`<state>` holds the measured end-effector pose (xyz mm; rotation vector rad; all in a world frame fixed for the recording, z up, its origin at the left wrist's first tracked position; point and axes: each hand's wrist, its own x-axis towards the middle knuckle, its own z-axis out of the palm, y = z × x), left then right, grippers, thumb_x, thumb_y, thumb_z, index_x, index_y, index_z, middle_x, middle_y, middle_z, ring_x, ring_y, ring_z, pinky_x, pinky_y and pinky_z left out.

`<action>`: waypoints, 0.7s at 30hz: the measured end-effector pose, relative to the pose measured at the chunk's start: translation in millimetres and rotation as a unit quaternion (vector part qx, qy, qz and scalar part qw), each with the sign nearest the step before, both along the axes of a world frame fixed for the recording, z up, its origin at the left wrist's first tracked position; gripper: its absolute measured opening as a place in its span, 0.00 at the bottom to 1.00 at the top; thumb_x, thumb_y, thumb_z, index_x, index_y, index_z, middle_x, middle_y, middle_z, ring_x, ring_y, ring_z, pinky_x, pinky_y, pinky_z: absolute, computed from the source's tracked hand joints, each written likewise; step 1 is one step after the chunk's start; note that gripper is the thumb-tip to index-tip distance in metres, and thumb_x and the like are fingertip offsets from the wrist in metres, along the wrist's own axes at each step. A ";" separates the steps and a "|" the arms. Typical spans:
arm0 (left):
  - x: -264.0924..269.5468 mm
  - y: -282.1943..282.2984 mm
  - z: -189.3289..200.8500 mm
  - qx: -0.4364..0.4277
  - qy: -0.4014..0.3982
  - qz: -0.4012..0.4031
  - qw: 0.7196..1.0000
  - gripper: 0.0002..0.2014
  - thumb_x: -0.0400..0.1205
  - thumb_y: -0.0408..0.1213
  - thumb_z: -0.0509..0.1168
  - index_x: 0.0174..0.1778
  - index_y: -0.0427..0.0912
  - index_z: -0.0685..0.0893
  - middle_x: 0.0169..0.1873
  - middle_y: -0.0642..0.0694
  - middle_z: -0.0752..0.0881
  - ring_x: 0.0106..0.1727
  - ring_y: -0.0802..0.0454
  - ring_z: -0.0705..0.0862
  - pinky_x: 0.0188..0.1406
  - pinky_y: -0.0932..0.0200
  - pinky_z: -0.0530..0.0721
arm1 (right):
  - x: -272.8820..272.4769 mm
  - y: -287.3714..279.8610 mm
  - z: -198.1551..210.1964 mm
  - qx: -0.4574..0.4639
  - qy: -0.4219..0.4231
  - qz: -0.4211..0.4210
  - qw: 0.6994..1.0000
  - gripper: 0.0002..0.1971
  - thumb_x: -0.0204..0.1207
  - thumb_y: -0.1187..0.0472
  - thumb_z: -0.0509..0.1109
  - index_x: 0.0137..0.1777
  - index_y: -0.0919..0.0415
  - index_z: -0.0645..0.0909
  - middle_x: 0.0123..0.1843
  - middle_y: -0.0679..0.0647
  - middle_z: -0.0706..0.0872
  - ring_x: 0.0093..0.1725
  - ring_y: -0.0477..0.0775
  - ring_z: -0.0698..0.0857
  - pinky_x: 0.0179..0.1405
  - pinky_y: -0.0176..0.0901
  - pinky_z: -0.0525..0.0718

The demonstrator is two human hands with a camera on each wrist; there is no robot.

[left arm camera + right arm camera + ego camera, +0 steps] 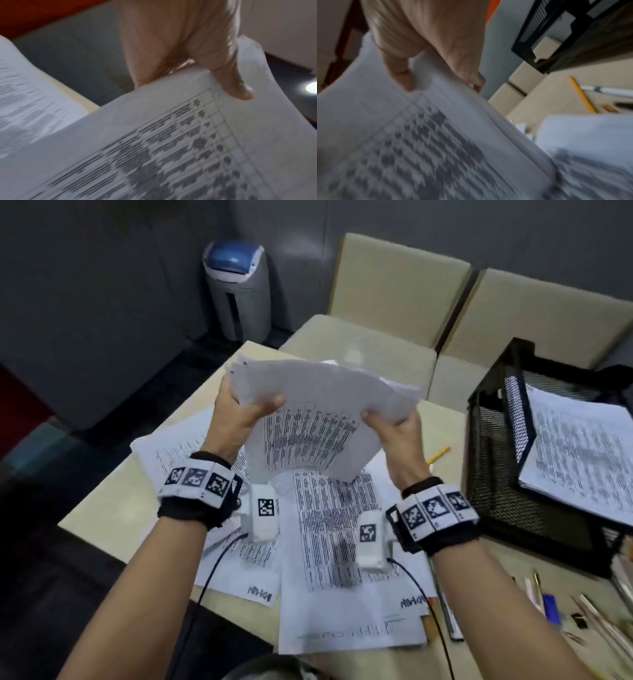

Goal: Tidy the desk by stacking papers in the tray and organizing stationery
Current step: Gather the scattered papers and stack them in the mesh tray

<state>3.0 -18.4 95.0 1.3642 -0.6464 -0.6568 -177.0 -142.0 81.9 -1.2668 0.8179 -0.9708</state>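
Head view alone shows both hands, left hand (239, 412) and right hand (399, 433), fingers clamped on the curled white printed paper sheaf (318, 419), lifted off the desk (102, 508); the black mesh wire tray (493, 446) stands at three o'clock.

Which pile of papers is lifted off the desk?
The bent pile gripped by the left hand and right hand; the others lie flat on the desk or in the tray.

Soft, even indoor light in the head view, with straight lines bowed toward the edges. Both wrist views are dimmer and heavily motion-blurred, print on the sheets (171, 148) unreadable; a bright glare spot (311, 88) sits at the left wrist view's right edge.
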 end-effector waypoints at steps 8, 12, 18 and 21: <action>-1.1 -2.9 4.2 -0.033 -0.069 0.109 0.991 0.08 0.81 0.30 0.65 0.41 0.48 0.82 0.34 0.58 0.89 0.39 0.61 0.86 0.48 0.58 0.87 | 17.0 1.2 4.6 -0.069 0.022 -0.140 0.988 0.16 0.69 0.76 0.57 0.38 0.50 0.67 0.37 0.49 0.74 0.39 0.48 0.73 0.41 0.40 0.73; -5.2 5.0 -13.0 0.052 -0.026 -0.001 0.998 0.24 0.69 0.41 0.74 0.60 0.37 0.81 0.48 0.52 0.87 0.48 0.59 0.87 0.49 0.62 0.86 | 16.2 5.4 -15.3 -0.022 0.082 -0.109 0.990 0.17 0.70 0.78 0.56 0.51 0.56 0.70 0.41 0.44 0.77 0.47 0.51 0.78 0.47 0.42 0.75; -28.2 11.4 -38.8 0.156 -0.064 -0.037 0.985 0.08 0.74 0.38 0.72 0.45 0.50 0.81 0.47 0.42 0.85 0.47 0.51 0.84 0.57 0.45 0.82 | 0.4 21.0 -34.2 0.023 0.161 -0.083 0.983 0.13 0.78 0.76 0.52 0.61 0.65 0.64 0.49 0.51 0.76 0.45 0.51 0.76 0.42 0.36 0.75; -37.6 -0.4 -18.6 0.121 -0.071 -0.012 0.990 0.04 0.76 0.37 0.71 0.39 0.48 0.82 0.41 0.44 0.85 0.42 0.50 0.83 0.50 0.52 0.83 | -21.7 9.0 -31.0 0.011 0.115 -0.108 0.987 0.09 0.80 0.71 0.54 0.51 0.55 0.64 0.38 0.46 0.74 0.36 0.46 0.74 0.36 0.37 0.74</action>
